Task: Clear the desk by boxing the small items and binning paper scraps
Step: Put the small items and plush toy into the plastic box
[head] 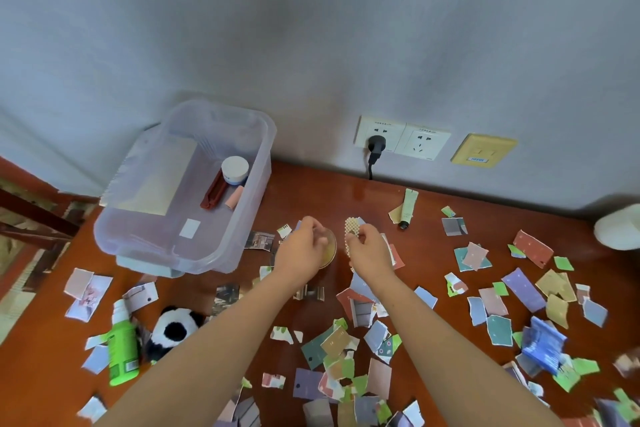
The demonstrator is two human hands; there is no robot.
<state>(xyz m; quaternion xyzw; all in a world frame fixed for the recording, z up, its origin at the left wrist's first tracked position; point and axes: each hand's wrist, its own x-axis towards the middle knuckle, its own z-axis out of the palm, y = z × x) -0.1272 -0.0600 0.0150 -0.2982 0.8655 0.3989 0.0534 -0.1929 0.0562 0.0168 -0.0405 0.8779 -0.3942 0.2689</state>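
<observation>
My left hand (pixel 304 250) grips a round yellowish disc-like item (pixel 329 248) just above the desk, right of the clear plastic box (pixel 228 246). My right hand (pixel 367 250) pinches a white pearl hair clip (pixel 350 234) and holds it upright. The box holds a white jar (pixel 234 168), a dark red clip (pixel 214 192) and a pink tube (pixel 232 199). Torn coloured paper scraps (pixel 346 350) cover the brown desk (pixel 311 191). A hand cream tube (pixel 408 208) lies near the wall.
A green bottle (pixel 121 350) and a panda plush (pixel 175 328) lie at the front left. A blue ruffled item (pixel 542 345) sits among scraps on the right. Wall sockets with a black plug (pixel 375 146) are behind the desk; a white rounded object (pixel 620 227) is at the right edge.
</observation>
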